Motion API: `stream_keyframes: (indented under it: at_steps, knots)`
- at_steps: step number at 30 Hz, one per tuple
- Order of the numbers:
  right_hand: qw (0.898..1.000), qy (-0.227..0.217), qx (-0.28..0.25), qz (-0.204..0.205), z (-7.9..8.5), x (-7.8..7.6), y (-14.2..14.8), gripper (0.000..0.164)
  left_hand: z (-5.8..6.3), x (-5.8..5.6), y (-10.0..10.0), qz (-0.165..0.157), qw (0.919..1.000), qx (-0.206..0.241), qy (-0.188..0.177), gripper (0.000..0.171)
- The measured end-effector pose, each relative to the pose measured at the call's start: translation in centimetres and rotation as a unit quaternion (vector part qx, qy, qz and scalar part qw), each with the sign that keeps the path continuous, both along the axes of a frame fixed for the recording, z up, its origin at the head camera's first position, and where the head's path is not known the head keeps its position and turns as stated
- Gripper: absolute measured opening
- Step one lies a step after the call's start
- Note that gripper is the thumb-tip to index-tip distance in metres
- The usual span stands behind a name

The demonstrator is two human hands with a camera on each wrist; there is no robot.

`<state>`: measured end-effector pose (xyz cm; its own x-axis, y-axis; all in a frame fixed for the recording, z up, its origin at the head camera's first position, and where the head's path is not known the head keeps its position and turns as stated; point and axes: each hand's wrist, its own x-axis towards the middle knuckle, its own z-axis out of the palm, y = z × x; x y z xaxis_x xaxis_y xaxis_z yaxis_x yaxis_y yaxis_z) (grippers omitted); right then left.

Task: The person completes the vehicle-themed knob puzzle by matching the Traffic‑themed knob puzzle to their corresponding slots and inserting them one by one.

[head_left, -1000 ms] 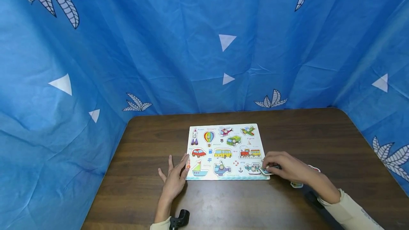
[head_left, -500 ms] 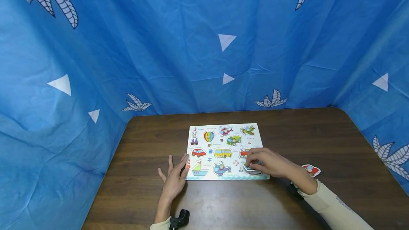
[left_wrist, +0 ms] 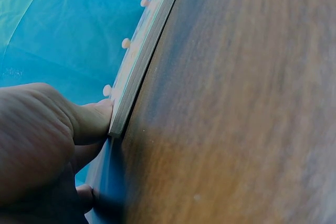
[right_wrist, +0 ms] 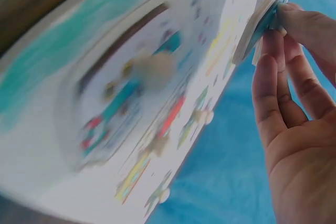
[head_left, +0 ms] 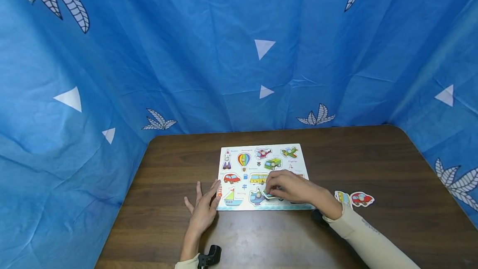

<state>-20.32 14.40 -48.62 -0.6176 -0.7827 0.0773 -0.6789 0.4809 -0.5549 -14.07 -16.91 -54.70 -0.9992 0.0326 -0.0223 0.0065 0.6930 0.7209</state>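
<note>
A white puzzle board [head_left: 276, 148] with pictures of vehicles lies on the table. My right hand [head_left: 293, 187] is over its lower right half, pinching a puzzle piece [right_wrist: 262, 22] by its knob between thumb and fingers. This piece has a teal face and a pale edge; its picture is mostly hidden by the fingers. My left hand [head_left: 203, 210] rests at the board's left edge with fingers spread. In the left wrist view its thumb [left_wrist: 94, 119] touches the board's corner. The ship piece [right_wrist: 123, 103] sits in the board, close to the right wrist camera.
Two loose pieces, a red car [head_left: 362, 199] and a mostly yellow and blue one [head_left: 342, 198], lie on the brown table [head_left: 179, 157] right of the board. Several knobbed pieces, such as the balloon [head_left: 244, 159], sit in the board. A blue curtain [head_left: 209, 74] hangs behind.
My right hand has moved left across the board from its right edge, carrying the puzzle piece. The two loose pieces on the right are now uncovered. My left hand stays put.
</note>
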Motion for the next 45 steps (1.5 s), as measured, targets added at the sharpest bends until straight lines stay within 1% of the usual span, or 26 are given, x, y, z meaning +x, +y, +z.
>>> stream_keyframes:
  at_steps: [4, 11, 19, 25, 28, 31, 36, 41, 45]
  knots:
    - [1.000, 0.006, 0.000, 0.009, 0.1, -0.3, -1.7, 0.009, 0.0, -0.1, 0.0, 0.002, 1.0000, -0.001, -0.001, 0.050]
    - [1.000, -0.002, 0.014, 0.027, -0.4, -0.4, -4.7, 0.010, 0.0, -0.1, 0.0, -0.002, 0.9999, 0.006, -0.008, 0.050]
    - [0.996, 0.026, 0.020, 0.078, -1.0, -0.4, -8.1, 0.011, 0.0, 0.0, -0.1, -0.005, 1.0000, 0.002, -0.002, 0.049]
    - [0.994, 0.041, 0.042, 0.089, -1.0, -0.5, -10.2, 0.012, 0.0, 0.0, -0.2, -0.006, 1.0000, -0.002, -0.004, 0.049]
    - [0.993, 0.049, 0.038, 0.096, -1.1, -0.6, -10.9, 0.012, 0.0, 0.0, -0.2, -0.007, 1.0000, -0.004, -0.003, 0.048]
    - [0.993, 0.059, 0.033, 0.100, -1.3, -0.6, -11.4, 0.012, 0.0, -0.1, -0.2, -0.008, 1.0000, -0.006, 0.000, 0.048]
    - [0.992, 0.075, 0.051, 0.089, -1.9, -0.5, -12.0, 0.013, 0.0, 0.0, -0.2, -0.008, 1.0000, -0.004, 0.004, 0.049]
    - [0.993, 0.068, 0.057, 0.073, -2.1, -0.6, -12.4, 0.013, 0.0, 0.0, -0.2, -0.008, 1.0000, -0.002, 0.001, 0.049]
    - [0.994, 0.072, 0.061, 0.063, -2.1, -0.8, -12.5, 0.013, 0.1, 0.0, -0.3, -0.009, 1.0000, -0.002, 0.000, 0.048]
